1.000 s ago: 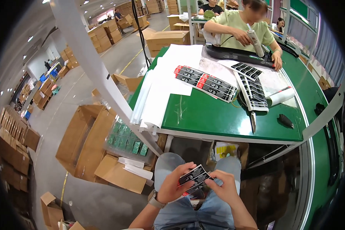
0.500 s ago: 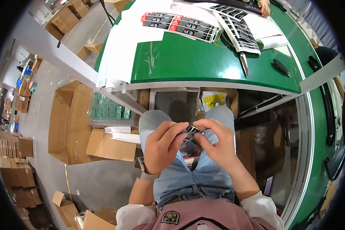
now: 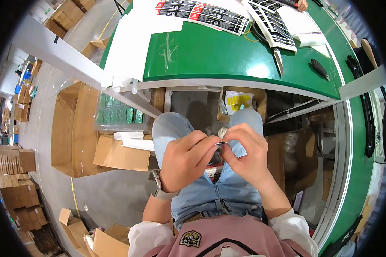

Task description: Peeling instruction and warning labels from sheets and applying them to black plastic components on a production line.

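Note:
Above my lap, both hands pinch a small black-and-white printed label (image 3: pixel 221 143) between fingertips. My left hand (image 3: pixel 185 160), with a watch on its wrist, is closed on the label's left end. My right hand (image 3: pixel 248 155) grips the other end with thumb and forefinger. Edge-on, the label shows only as a thin strip, and the fingers hide most of it. Beyond the hands, on the green table (image 3: pixel 201 60), lie a sheet of black, red and white labels (image 3: pixel 206 15) and a second black-and-white label sheet (image 3: pixel 272 28).
A pointed metal blade (image 3: pixel 278 63) pokes out beneath the second sheet. To its right lies a small black object (image 3: pixel 319 68). White paper (image 3: pixel 126 49) overhangs the table's left edge. Cardboard boxes (image 3: pixel 83 128) stand on the floor at left. Another person's hand (image 3: pixel 302 5) is at far right.
The label has turned from showing its printed face to nearly edge-on. My hands have shifted slightly right and closer together. The view has tilted, so the table sits higher.

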Tool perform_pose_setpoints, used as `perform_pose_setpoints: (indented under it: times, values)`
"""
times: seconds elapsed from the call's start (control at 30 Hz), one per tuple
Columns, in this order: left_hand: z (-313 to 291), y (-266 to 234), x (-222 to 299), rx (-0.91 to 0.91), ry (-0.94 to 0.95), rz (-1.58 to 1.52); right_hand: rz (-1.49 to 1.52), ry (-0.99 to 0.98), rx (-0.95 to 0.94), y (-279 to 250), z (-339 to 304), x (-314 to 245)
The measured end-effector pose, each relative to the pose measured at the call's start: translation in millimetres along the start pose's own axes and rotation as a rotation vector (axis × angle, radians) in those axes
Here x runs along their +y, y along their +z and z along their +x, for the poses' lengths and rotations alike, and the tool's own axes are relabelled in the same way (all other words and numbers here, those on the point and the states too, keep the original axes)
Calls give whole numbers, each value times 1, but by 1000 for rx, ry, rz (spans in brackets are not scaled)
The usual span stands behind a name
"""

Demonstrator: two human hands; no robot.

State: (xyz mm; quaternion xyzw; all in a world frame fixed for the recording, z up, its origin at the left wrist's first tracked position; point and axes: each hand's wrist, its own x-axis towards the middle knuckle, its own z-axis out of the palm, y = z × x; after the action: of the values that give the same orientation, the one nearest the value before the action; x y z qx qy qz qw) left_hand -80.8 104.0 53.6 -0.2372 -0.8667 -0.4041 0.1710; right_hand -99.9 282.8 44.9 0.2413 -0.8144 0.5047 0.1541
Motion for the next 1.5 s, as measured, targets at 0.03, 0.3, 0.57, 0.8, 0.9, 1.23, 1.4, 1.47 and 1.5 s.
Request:
perform_pose_setpoints:
  times: [0.03, 0.3, 0.57, 0.8, 0.9, 1.23, 1.4, 1.47, 1.5]
  values:
    - [0, 0, 0, 9, -13, -12, -24, -19, 2, 1, 1, 0]
    - [-6, 4, -5, 2, -124, -117, -216, -180, -31, -1, -12, 5]
    - [-7, 5, -10, -119, -238, -182, -197, -189, -39, 3, -15, 11]
    - [-2, 14, -14, -151, -246, -180, -186, -190, -57, -2, -19, 21]
    - [-1, 14, -12, -152, -263, -190, -185, -160, -40, 0, -20, 22]
    - [-3, 17, -12, -172, -305, -319, -331, -369, 0, -2, -32, 30]
    - [-3, 17, -14, -284, -530, -536, -316, -398, 14, -4, -31, 35]
    - [-5, 19, -18, -254, -544, -568, -304, -443, 36, -8, -28, 33]
    - [-4, 18, -18, -211, -580, -605, -276, -475, 52, -11, -26, 33]
